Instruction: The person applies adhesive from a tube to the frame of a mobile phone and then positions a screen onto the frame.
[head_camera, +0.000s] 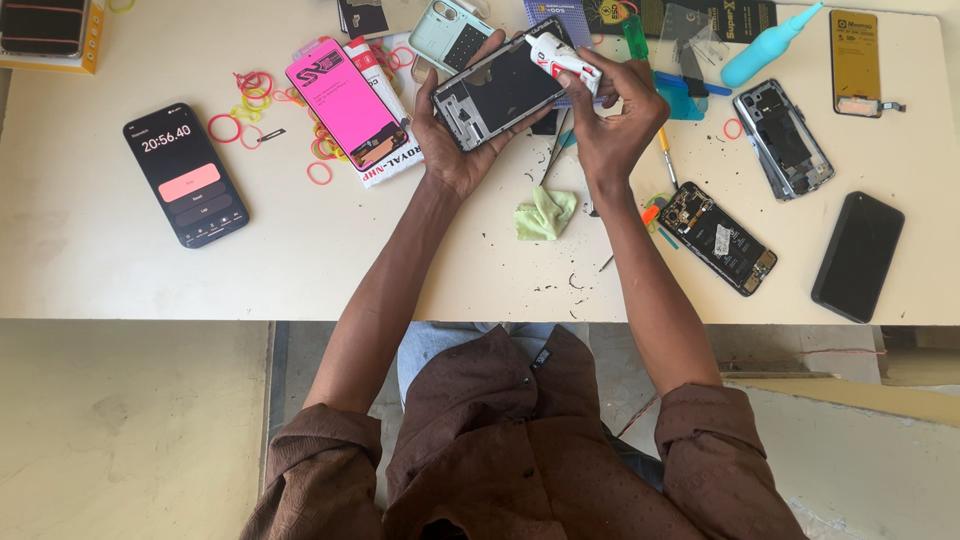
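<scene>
Opened dark phone frame with bare metal inner shell (497, 92): back cover off, silver edges, black middle plate, held tilted above cream worktable, lower end resting in left palm, upper end pointing toward far table edge

Small white squeeze tube with red and black markings (562, 57): lying slantwise across frame's upper right corner, nozzle end aimed at frame's top edge, gripped between right fingers, touching frame rim or just above it

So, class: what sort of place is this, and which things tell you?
Probably a phone repair bench. The left hand holds an opened phone frame, the right hand a small white tube, and another dismantled phone lies nearby.
</scene>
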